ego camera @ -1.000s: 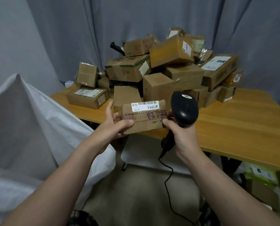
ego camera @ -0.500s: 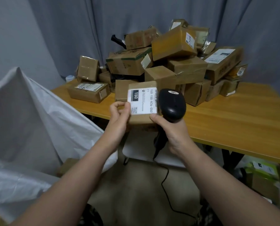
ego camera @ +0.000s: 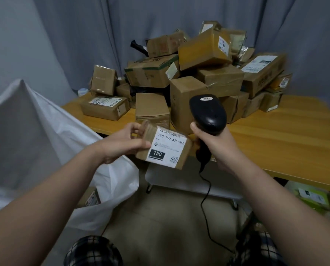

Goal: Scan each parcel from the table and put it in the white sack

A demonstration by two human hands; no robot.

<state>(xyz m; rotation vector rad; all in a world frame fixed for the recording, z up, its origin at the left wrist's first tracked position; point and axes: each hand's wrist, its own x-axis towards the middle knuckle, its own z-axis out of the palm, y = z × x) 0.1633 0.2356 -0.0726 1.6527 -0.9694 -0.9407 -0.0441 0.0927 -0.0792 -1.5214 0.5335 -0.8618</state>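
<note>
My left hand (ego camera: 125, 144) grips a small brown parcel (ego camera: 165, 148) by its left end, in front of the table's near edge. Its white label with a barcode and "150" faces up toward me. My right hand (ego camera: 213, 144) holds a black corded barcode scanner (ego camera: 208, 114) by the handle, just right of the parcel, head raised above it. The white sack (ego camera: 45, 135) stands open at the left, below and left of the parcel. A heap of brown parcels (ego camera: 189, 77) covers the wooden table (ego camera: 275, 131).
One parcel (ego camera: 90, 197) lies inside the sack's mouth. The scanner's cable (ego camera: 204, 204) hangs to the floor between my knees. Grey curtains close off the back. A green box (ego camera: 310, 196) sits under the table at the right.
The parcel has been turned in my left hand so its big label now faces up, and lowered slightly. My right hand let go of the parcel's edge; the scanner sits higher.
</note>
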